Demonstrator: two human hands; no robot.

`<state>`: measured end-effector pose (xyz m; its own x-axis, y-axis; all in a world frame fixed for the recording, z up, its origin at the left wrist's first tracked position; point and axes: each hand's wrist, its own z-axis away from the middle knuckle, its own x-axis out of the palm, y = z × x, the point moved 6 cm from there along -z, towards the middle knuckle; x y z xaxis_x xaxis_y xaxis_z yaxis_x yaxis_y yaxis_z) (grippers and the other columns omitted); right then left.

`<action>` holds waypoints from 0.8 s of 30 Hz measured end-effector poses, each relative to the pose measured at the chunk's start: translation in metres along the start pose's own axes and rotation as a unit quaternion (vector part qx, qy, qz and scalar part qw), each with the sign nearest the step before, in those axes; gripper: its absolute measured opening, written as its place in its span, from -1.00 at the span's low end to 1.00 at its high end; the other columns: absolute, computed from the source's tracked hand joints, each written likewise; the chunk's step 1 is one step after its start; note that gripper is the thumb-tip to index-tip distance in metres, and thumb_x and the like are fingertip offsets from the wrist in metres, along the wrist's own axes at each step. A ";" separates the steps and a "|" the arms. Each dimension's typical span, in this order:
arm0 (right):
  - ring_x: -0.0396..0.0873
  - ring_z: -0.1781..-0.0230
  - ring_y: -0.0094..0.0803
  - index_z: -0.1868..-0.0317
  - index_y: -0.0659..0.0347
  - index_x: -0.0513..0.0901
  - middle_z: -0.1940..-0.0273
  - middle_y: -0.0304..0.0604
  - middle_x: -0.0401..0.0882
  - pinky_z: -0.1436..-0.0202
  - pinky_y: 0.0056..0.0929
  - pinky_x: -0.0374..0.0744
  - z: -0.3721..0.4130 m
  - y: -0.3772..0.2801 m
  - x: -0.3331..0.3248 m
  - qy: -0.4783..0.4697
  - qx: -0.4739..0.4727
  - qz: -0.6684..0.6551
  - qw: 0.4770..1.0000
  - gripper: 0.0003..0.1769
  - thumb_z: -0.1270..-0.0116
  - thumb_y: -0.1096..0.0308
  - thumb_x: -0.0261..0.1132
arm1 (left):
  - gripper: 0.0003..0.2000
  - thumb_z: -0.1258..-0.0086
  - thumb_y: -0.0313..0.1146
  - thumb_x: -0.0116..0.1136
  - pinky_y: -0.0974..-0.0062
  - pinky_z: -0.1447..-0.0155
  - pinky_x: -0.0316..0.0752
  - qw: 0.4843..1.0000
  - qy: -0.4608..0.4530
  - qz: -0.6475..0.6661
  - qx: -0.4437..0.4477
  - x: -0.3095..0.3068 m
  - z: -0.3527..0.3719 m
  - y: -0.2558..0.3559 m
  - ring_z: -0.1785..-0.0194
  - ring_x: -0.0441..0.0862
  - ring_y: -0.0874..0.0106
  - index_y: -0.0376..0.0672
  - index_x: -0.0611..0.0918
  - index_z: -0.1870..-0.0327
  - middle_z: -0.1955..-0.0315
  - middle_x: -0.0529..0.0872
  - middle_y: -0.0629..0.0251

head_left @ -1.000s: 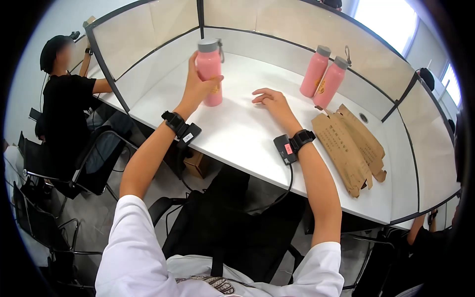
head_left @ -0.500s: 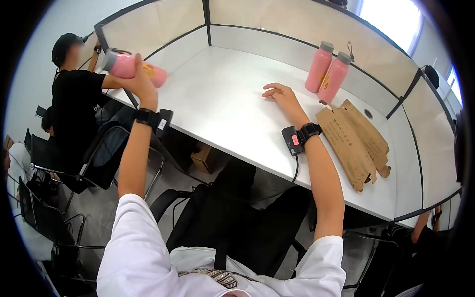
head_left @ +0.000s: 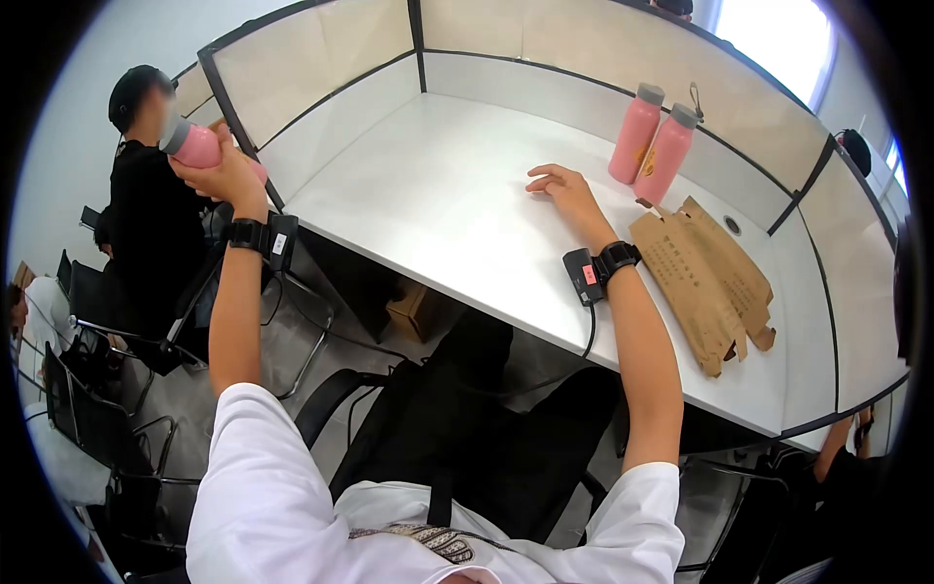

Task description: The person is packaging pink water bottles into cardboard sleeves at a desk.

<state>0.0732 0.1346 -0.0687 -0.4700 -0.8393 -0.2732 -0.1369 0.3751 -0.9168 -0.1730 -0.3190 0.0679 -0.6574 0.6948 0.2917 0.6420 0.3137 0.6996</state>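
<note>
Wrapped round a pink bottle (head_left: 197,146) with a grey cap, my left hand (head_left: 232,175) is raised beyond the left end of the white desk. The bottle is tilted, its cap towards the upper left, and my fingers hide part of it. My right hand (head_left: 569,200) hovers over or rests on the desk, fingers apart and holding nothing. Two more pink bottles stand upright side by side to its right, one with a plain grey cap (head_left: 634,136) and one with a strap loop (head_left: 665,156). Flattened brown cardboard (head_left: 693,282) lies to the right of my right forearm.
Low partitions (head_left: 623,58) border the white desk (head_left: 438,195). A person in black with a cap (head_left: 146,214) sits at the left, near black chairs. A cardboard box (head_left: 413,310) is under the desk. A person's arm shows at the far right. Cables hang from both wrist devices.
My left hand has moved left with the pink bottle, now off the desk's left end, and the bottle is tilted more steeply. My right hand keeps its pose; the view has shifted slightly.
</note>
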 end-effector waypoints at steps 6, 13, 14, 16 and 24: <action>0.66 -0.01 -0.39 -0.05 0.33 0.63 0.16 -0.05 0.75 -0.22 -0.48 0.49 0.000 -0.002 0.001 -0.002 0.003 0.003 1.000 -0.58 -0.28 0.54 -0.06 | -0.09 -0.10 -0.09 0.53 -0.08 -0.33 0.26 0.995 -0.039 -0.073 -0.048 0.010 -0.008 -0.032 -0.32 0.34 0.03 0.06 0.22 -0.48 -0.26 0.42 0.11; 0.66 0.00 -0.39 -0.04 0.31 0.63 0.17 -0.05 0.75 -0.23 -0.47 0.48 0.004 -0.011 0.002 -0.002 0.001 0.018 1.000 -0.59 -0.28 0.53 -0.05 | -0.08 -0.09 -0.04 0.53 -0.06 -0.33 0.28 0.994 -0.035 -0.046 -0.095 0.030 -0.007 -0.080 -0.33 0.33 0.02 0.14 0.21 -0.48 -0.27 0.41 0.13; 0.64 -0.01 -0.39 -0.06 0.31 0.63 0.16 -0.06 0.74 -0.23 -0.48 0.48 0.004 -0.011 0.002 -0.004 0.003 0.020 1.000 -0.59 -0.28 0.54 -0.05 | -0.07 -0.09 -0.04 0.53 -0.06 -0.33 0.28 0.992 -0.039 -0.057 -0.104 0.034 -0.006 -0.086 -0.33 0.33 0.02 0.14 0.21 -0.48 -0.27 0.41 0.13; 0.62 -0.01 -0.41 -0.08 0.29 0.62 0.14 -0.07 0.72 -0.22 -0.50 0.47 0.004 -0.010 0.002 -0.008 0.007 0.023 1.000 -0.58 -0.28 0.55 -0.03 | -0.07 -0.09 -0.03 0.53 -0.05 -0.34 0.29 0.988 -0.046 -0.082 -0.123 0.035 -0.003 -0.089 -0.34 0.33 0.03 0.13 0.21 -0.48 -0.27 0.41 0.13; 0.62 0.00 -0.40 -0.09 0.30 0.62 0.13 -0.07 0.71 -0.24 -0.49 0.46 0.000 -0.005 0.002 -0.006 0.010 0.015 1.000 -0.58 -0.30 0.55 -0.04 | -0.12 -0.16 -0.04 0.47 0.03 -0.35 0.32 0.986 -0.076 -0.059 -0.134 0.040 0.001 -0.116 -0.31 0.38 0.00 0.13 0.20 -0.49 -0.31 0.39 0.12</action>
<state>0.0728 0.1307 -0.0648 -0.4628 -0.8330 -0.3033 -0.1051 0.3913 -0.9142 -0.2733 -0.3271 -0.0030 -0.6419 0.7588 0.1103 0.4232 0.2306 0.8762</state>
